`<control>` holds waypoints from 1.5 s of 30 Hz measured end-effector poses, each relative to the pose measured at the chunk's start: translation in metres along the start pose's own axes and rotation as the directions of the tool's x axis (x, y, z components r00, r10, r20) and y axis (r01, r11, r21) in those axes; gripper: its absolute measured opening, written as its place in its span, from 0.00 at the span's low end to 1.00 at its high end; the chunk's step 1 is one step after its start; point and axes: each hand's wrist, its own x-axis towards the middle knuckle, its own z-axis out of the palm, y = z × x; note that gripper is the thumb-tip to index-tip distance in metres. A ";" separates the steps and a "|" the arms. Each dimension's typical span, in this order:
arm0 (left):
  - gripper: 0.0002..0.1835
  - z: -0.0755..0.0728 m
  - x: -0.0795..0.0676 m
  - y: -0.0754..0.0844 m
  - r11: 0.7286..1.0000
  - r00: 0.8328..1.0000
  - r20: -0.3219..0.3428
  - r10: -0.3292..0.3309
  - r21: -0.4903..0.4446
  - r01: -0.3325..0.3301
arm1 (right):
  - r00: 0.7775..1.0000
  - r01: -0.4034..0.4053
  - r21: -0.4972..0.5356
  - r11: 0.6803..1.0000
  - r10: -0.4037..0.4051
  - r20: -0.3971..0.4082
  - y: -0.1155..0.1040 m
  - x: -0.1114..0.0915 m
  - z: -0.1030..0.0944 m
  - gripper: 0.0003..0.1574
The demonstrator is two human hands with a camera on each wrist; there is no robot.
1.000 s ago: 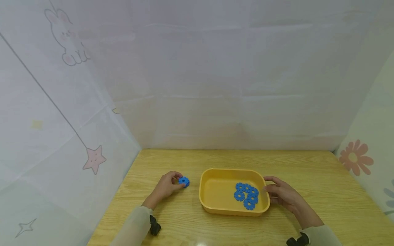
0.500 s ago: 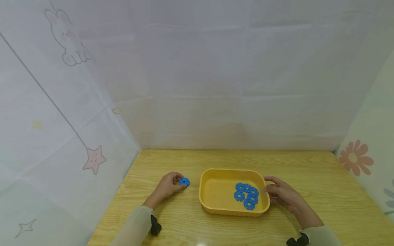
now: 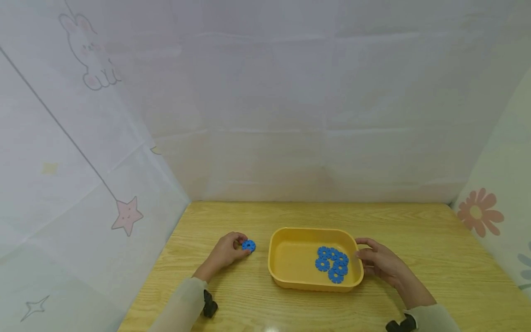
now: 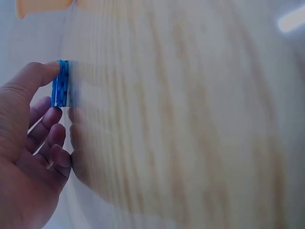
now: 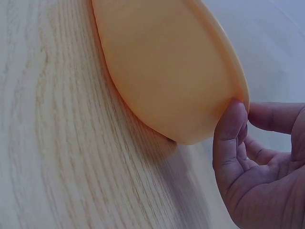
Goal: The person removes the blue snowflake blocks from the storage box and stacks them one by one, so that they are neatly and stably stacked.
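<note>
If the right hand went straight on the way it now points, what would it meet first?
The yellow tray, most likely: the right hand points at the tray's right end, and the fingers seem to touch it there.

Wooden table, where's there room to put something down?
The wooden table is bare behind the yellow rectangular tray to the pale wall and right of the right hand. It's crowded at the tray's right end, with blue notched discs inside, and where the left hand pinches a blue disc stack.
</note>
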 end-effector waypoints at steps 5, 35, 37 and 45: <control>0.24 -0.006 0.005 0.004 0.999 0.999 0.004 0.040 -0.010 -0.040 | 1.000 -0.001 -0.005 1.000 0.001 -0.005 0.000 0.000 -0.001 0.43; 0.24 0.026 0.025 0.161 0.951 0.937 0.183 0.298 0.029 -0.308 | 1.000 0.006 -0.013 1.000 -0.007 -0.026 0.000 -0.001 0.002 0.42; 0.24 0.032 0.026 0.165 0.951 0.934 0.198 0.296 0.033 -0.308 | 1.000 0.005 -0.011 1.000 -0.005 -0.028 0.000 0.000 0.002 0.42; 0.27 0.057 0.029 0.174 0.949 0.925 0.239 0.295 0.041 -0.313 | 0.999 0.012 -0.028 1.000 -0.013 -0.035 0.002 0.000 0.004 0.43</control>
